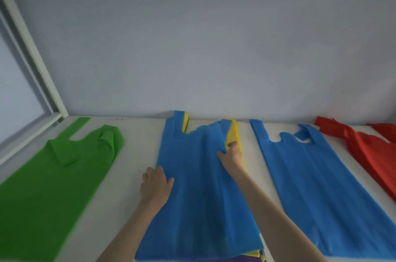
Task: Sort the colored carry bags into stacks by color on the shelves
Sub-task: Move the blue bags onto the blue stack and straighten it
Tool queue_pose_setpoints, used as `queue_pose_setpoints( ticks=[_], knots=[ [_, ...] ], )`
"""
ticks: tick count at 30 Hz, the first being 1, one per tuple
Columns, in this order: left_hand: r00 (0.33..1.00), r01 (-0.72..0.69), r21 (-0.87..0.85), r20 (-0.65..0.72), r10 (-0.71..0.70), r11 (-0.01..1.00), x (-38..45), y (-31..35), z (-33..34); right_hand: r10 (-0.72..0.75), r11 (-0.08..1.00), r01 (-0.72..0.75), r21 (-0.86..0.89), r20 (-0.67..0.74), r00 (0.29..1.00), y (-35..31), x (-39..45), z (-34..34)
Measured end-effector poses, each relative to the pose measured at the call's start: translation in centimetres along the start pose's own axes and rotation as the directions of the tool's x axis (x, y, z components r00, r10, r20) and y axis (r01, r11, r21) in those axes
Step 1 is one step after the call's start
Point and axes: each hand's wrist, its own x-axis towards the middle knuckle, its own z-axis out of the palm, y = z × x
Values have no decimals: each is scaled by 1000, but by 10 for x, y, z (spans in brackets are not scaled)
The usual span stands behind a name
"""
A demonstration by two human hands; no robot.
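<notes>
1. Head view, nearest edge: the mixed pile (pixel 260 256) shows purple and yellow layers peeking out under its top blue bag (pixel 199 186), which lies flat on the white shelf (pixel 137 143) in the middle of the row.
2. A little farther in, the left hand (pixel 155 184) sits at that bag's left edge, thumb on the fabric and fingers curled at the border; whether they hook under the edge I cannot tell.
3. Beyond it, the right hand (pixel 232 155) pinches the bag's right edge, bunching the cloth and baring the yellow bag (pixel 234 133) beneath.
4. Judged from this, the step in hand is peeling the top blue bag off the unsorted pile.
5. To the right lies the blue stack (pixel 317 180), just beside the pile; the next move likely calls for lifting the bag clear without dragging the yellow one, then laying it squarely there, handles toward the wall (pixel 203 36).
6. Farther out, the green stack (pixel 53 176) lies at the left, one handle folded over, and the red stack (pixel 372 152) at the far right.
</notes>
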Motion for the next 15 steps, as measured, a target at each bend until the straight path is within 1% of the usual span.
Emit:
queue_pose_setpoints(
  ticks=[2, 5, 6, 10, 12, 15],
  knots=[
    [1000, 10, -33, -16, -10, 999, 1, 0, -1, 63, 998, -61, 33, -38, 997, 1, 5, -15],
    [1000, 5, -42, -5, -5, 999, 1, 3, 0, 70, 995, -77, -63, -110, 991, 12, 12, -38],
    [1000, 4, -46, 8, -4, 999, 2, 4, 1, 75, 994, -83, -76, -109, 991, 17, 14, -43],
    [995, -2, -97, 99, 12, 995, 4, 9, 5, 156, 987, -157, -26, -49, 987, 26, 16, -45],
    [989, 15, -156, 147, 9, 988, 6, 10, 5, 190, 982, -190, 4, -38, 981, 28, 17, -45],
    [975, 62, -345, 221, 17, 937, 11, 9, 7, 239, 971, -238, 38, -32, 971, 31, 22, -47]
  ],
)
